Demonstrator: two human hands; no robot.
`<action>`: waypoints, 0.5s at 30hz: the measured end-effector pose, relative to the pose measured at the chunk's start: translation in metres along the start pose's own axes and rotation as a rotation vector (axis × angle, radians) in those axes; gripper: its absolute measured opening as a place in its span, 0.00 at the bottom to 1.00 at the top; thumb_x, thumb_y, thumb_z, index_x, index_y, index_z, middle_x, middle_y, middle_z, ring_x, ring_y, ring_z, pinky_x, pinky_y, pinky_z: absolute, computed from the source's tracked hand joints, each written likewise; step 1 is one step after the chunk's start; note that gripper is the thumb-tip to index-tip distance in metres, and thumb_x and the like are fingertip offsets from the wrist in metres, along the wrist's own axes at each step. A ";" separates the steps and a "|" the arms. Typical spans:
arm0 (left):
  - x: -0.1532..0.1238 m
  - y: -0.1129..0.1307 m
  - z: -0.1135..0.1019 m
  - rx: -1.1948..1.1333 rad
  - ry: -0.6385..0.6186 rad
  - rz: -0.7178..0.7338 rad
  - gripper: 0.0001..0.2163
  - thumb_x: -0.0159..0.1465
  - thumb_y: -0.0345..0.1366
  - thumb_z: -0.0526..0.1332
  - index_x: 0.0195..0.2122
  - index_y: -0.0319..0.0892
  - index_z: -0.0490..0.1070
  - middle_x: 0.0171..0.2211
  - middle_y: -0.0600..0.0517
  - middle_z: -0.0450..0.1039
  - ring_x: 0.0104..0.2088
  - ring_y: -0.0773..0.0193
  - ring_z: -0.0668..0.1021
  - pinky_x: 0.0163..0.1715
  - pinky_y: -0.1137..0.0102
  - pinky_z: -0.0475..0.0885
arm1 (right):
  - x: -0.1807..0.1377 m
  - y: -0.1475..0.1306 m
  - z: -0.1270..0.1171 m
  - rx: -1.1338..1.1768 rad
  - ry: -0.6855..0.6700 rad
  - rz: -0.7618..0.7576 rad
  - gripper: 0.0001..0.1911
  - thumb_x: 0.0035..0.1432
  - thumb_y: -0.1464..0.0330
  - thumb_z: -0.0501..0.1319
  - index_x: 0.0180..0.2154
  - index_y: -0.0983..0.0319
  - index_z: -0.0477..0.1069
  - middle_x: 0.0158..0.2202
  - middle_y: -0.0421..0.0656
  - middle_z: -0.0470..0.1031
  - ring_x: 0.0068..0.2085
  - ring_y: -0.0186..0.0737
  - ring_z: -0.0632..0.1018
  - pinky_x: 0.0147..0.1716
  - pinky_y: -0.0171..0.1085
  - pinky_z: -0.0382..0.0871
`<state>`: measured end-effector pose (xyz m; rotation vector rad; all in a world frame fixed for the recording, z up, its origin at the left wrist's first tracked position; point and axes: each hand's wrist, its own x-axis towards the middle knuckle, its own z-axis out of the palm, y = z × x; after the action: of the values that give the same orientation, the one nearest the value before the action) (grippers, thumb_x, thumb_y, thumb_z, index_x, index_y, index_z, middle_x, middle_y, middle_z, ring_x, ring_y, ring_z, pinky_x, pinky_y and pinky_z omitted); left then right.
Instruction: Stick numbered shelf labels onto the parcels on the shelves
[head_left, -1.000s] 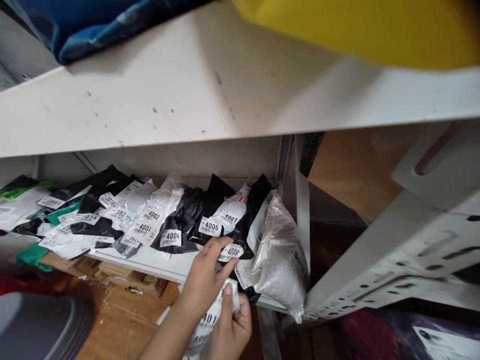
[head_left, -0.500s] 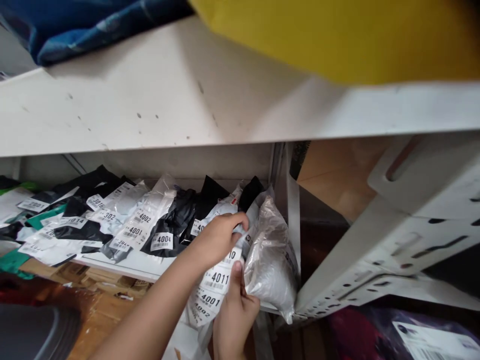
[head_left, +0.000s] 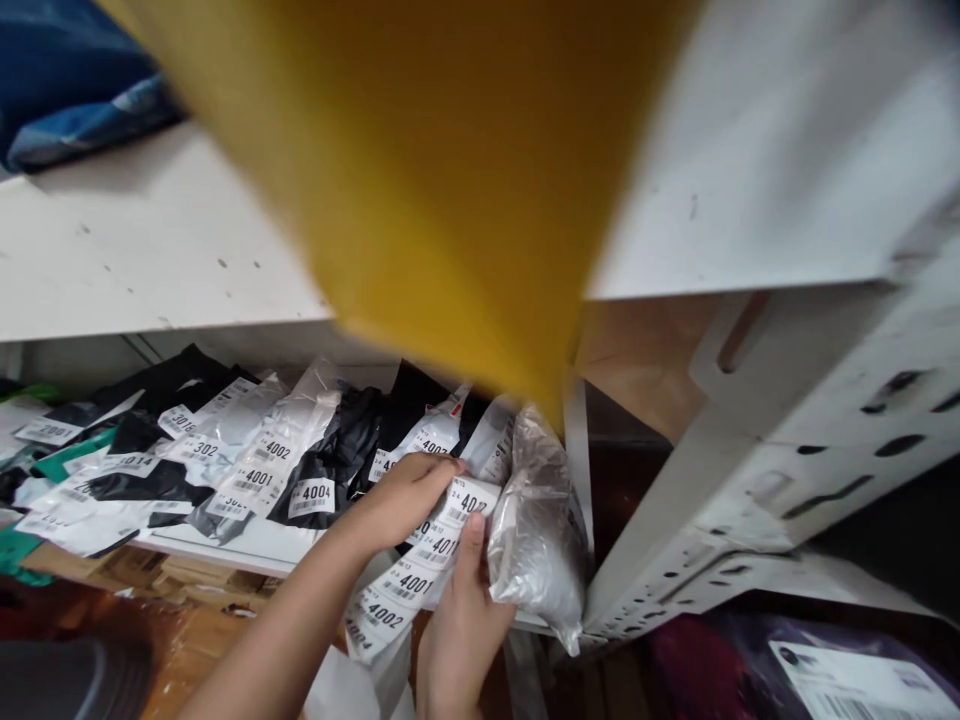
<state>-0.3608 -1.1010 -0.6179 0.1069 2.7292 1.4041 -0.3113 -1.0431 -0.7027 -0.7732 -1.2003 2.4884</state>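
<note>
A long strip of white barcode labels (head_left: 416, 580), printed with numbers such as 4001 and 4002, runs between my hands and trails down to the left. My left hand (head_left: 412, 490) pinches its upper end, near a label whose number begins 40. Below and to the right, my right hand (head_left: 469, 610) grips the strip's right edge, its thumb on top. Right beside my hands stands a bulging clear plastic bag (head_left: 536, 540). Behind them lie a labelled white bag (head_left: 427, 435) and a black bag marked 4004 (head_left: 311, 495), all on a white shelf (head_left: 232, 538).
A blurred yellow thing (head_left: 450, 200) hangs over the upper shelf edge (head_left: 150, 260), close to the camera. Blue fabric (head_left: 82, 110) sits at upper left. The perforated metal rack post (head_left: 720, 510) stands at right. A purple package (head_left: 817, 650) lies low right, cardboard (head_left: 187, 620) low left.
My left hand has come down and left from beside the bags and now pinches the strip's end. More of the strip's top label shows. The yellow thing reaches lower into view.
</note>
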 end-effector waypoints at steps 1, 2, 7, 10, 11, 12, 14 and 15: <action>-0.001 0.001 0.002 0.012 0.039 -0.030 0.20 0.63 0.47 0.50 0.23 0.41 0.73 0.21 0.52 0.73 0.26 0.61 0.73 0.27 0.70 0.66 | 0.001 0.000 0.000 -0.007 -0.033 -0.011 0.32 0.50 0.56 0.65 0.53 0.67 0.67 0.50 0.54 0.76 0.49 0.50 0.77 0.41 0.40 0.75; -0.002 0.001 0.003 0.022 0.085 -0.051 0.21 0.62 0.49 0.51 0.21 0.41 0.72 0.19 0.53 0.70 0.24 0.62 0.71 0.25 0.70 0.64 | 0.002 0.001 0.000 -0.017 -0.052 -0.032 0.32 0.51 0.56 0.65 0.54 0.67 0.66 0.51 0.53 0.74 0.50 0.50 0.76 0.44 0.40 0.74; 0.001 -0.004 0.006 0.015 0.041 -0.063 0.17 0.54 0.51 0.61 0.20 0.40 0.71 0.16 0.57 0.65 0.20 0.66 0.67 0.21 0.72 0.60 | 0.009 0.008 0.001 -0.052 -0.023 -0.193 0.32 0.54 0.59 0.62 0.58 0.65 0.63 0.55 0.53 0.71 0.56 0.50 0.71 0.50 0.44 0.70; 0.006 -0.007 0.008 0.036 -0.006 -0.059 0.13 0.51 0.46 0.65 0.24 0.40 0.75 0.17 0.57 0.68 0.21 0.66 0.69 0.22 0.73 0.62 | 0.016 0.021 0.000 -0.039 -0.064 -0.248 0.30 0.57 0.59 0.60 0.59 0.60 0.61 0.55 0.50 0.71 0.54 0.49 0.73 0.46 0.45 0.72; 0.007 -0.007 0.009 0.043 0.003 -0.059 0.12 0.50 0.45 0.65 0.25 0.40 0.76 0.18 0.57 0.69 0.22 0.65 0.71 0.23 0.73 0.62 | 0.018 0.027 -0.001 -0.033 -0.084 -0.248 0.29 0.58 0.59 0.59 0.60 0.58 0.60 0.55 0.49 0.72 0.53 0.49 0.74 0.43 0.45 0.73; 0.008 -0.006 0.011 0.052 0.022 -0.061 0.11 0.50 0.43 0.65 0.25 0.40 0.77 0.19 0.56 0.71 0.23 0.65 0.72 0.24 0.73 0.63 | 0.020 0.031 -0.002 -0.028 -0.099 -0.244 0.28 0.58 0.59 0.58 0.60 0.55 0.61 0.54 0.47 0.73 0.51 0.48 0.76 0.42 0.45 0.74; 0.009 -0.006 0.014 0.077 0.075 -0.081 0.08 0.50 0.40 0.65 0.27 0.42 0.79 0.23 0.55 0.75 0.26 0.63 0.75 0.27 0.72 0.65 | 0.022 0.038 -0.004 -0.026 -0.130 -0.236 0.26 0.59 0.60 0.57 0.59 0.54 0.62 0.53 0.47 0.74 0.49 0.49 0.77 0.40 0.46 0.74; 0.009 -0.006 0.016 0.090 0.105 -0.089 0.07 0.49 0.39 0.66 0.27 0.43 0.79 0.25 0.55 0.77 0.28 0.62 0.75 0.29 0.72 0.65 | 0.023 0.039 -0.005 -0.028 -0.153 -0.238 0.26 0.59 0.60 0.57 0.59 0.55 0.63 0.52 0.48 0.74 0.49 0.50 0.77 0.39 0.46 0.75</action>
<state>-0.3684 -1.0909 -0.6322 -0.0850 2.8425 1.2991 -0.3274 -1.0538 -0.7440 -0.4227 -1.2971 2.3719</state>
